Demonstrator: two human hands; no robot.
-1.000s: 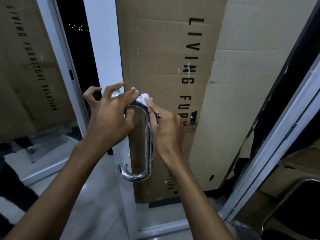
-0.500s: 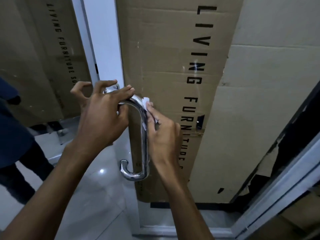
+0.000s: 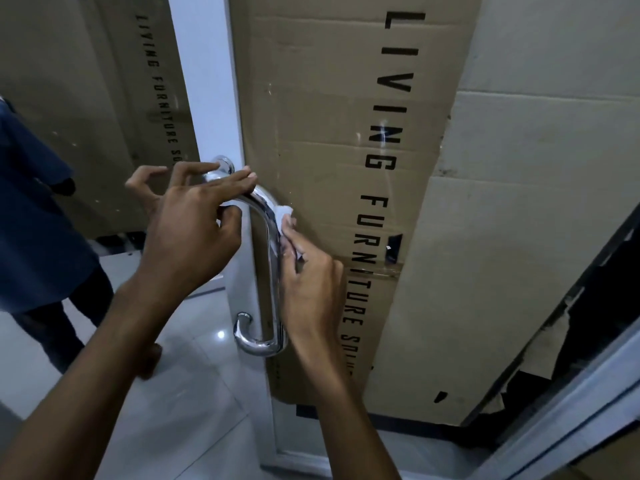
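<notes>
A chrome D-shaped door handle (image 3: 270, 289) stands upright on the white frame of a glass door (image 3: 211, 98). My left hand (image 3: 194, 237) holds the handle's upper bend, thumb curled underneath and two fingers laid along the top. My right hand (image 3: 311, 285) presses a small white tissue (image 3: 284, 213) against the right side of the handle's upper bar, fingers curled round the wad. Most of the tissue is hidden by my fingers.
Large brown cardboard sheets (image 3: 329, 168) printed "LIVING FURNITURE SOLUTION" cover the glass behind the handle. A paler cardboard panel (image 3: 519, 237) leans to the right beside a dark torn gap. A person in dark blue clothes (image 3: 34, 220) is reflected at left. Glossy floor tiles (image 3: 194, 393) lie below.
My right hand with the tissue has slid slightly down the handle's bar from its top bend. The view has shifted, bringing the blue-clothed reflection in at left. My left hand keeps its hold.
</notes>
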